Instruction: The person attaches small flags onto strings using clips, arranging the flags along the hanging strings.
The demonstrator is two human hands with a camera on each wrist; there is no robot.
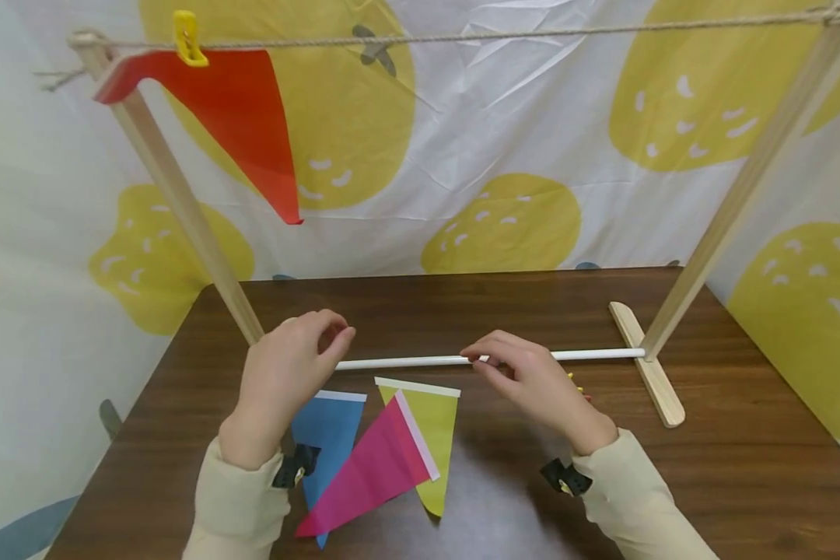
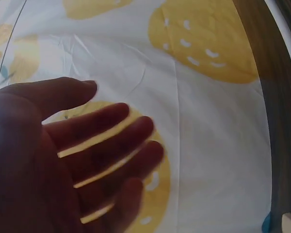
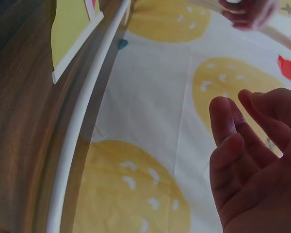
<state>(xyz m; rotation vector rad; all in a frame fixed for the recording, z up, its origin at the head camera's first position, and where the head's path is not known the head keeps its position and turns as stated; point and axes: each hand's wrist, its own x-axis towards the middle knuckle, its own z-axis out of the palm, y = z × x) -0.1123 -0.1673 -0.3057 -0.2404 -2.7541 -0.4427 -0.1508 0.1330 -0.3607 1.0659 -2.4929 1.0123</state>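
My left hand (image 1: pixel 285 375) hovers above the table near the left post, its fingers loosely bent and holding nothing. In the left wrist view its fingers (image 2: pixel 136 126) are spread apart. My right hand (image 1: pixel 525 381) hangs over the white rod, also without anything in its relaxed fingers. Below and between the hands lie three triangular pennants with white top strips: blue (image 1: pixel 336 424), pink (image 1: pixel 378 470) and yellow-green (image 1: pixel 434 435). The pink one overlaps the other two. A red pennant (image 1: pixel 252 117) hangs from the rope (image 1: pixel 462 36) by a yellow clothespin (image 1: pixel 187 39), its left corner drooping forward.
Two wooden posts (image 1: pixel 749 187) hold up the rope. A white rod (image 1: pixel 595 355) runs low between them. The right post stands on a wooden foot (image 1: pixel 661 393). Small yellow pieces (image 1: pixel 575 383) lie partly hidden behind the right hand. A lemon-print cloth (image 1: pixel 532 117) hangs behind the table.
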